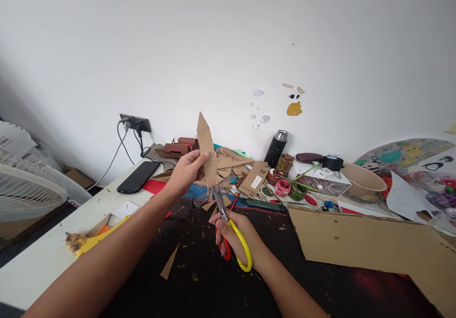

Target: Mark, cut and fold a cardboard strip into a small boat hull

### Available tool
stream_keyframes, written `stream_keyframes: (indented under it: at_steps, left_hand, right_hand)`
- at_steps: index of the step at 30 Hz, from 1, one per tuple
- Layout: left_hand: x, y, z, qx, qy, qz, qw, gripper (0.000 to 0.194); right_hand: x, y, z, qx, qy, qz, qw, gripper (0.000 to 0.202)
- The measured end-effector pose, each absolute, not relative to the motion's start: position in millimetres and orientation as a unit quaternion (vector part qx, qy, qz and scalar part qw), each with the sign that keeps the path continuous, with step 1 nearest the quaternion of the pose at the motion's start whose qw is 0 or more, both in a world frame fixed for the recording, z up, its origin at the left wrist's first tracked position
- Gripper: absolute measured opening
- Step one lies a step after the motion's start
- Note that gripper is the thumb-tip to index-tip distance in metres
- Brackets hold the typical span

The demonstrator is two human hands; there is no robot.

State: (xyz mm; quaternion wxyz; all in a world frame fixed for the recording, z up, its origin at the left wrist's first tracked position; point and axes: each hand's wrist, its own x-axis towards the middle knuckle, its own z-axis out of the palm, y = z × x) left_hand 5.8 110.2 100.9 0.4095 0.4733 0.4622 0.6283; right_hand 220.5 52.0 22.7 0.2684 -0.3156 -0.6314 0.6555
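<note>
In the head view, the left hand (pixel 192 167) pinches a cardboard strip (pixel 204 140) between thumb and fingers, above the middle of the cluttered desk (pixel 103 211). The strip is flat, brown and matte, upright with a slight tilt, and cut to a point at its top, with a faint crease below that point. The right hand (pixel 238 230) is closed around the scissors (pixel 244 246), which have smooth steel blades and rounded loops, one yellow and one red. Their tips are at the strip's lower end; I cannot tell whether they bite into it.

Below lies a dark mat (pixel 206 285), specked with crumbs and bearing a slim, triangular scrap (pixel 170 262). Behind the hands, jagged cardboard pieces (pixel 233 160) overlap in a loose heap. Near it, a black flask (pixel 276 149) with a shiny metal top leans towards the right. A broad, flat cardboard sheet (pixel 356 237) covers the mat's right side. A glossy black phone (pixel 138 177) lies left of the left hand.
</note>
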Motion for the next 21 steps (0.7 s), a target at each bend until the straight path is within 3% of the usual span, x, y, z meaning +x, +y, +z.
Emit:
stream_keyframes:
  at_steps: [7,21]
  left_hand:
    - [12.6,106.6,94.0,0.508,0.475,0.588,0.414,0.059]
    - [14.4,104.9,96.4,0.529,0.475,0.566,0.418,0.054]
  right_hand:
    - [222.7,50.8,20.9,-0.321,-0.655,0.634,0.257,0.064]
    - [223.1,47.4,27.5,-0.339,-0.68,0.6,0.249,0.065]
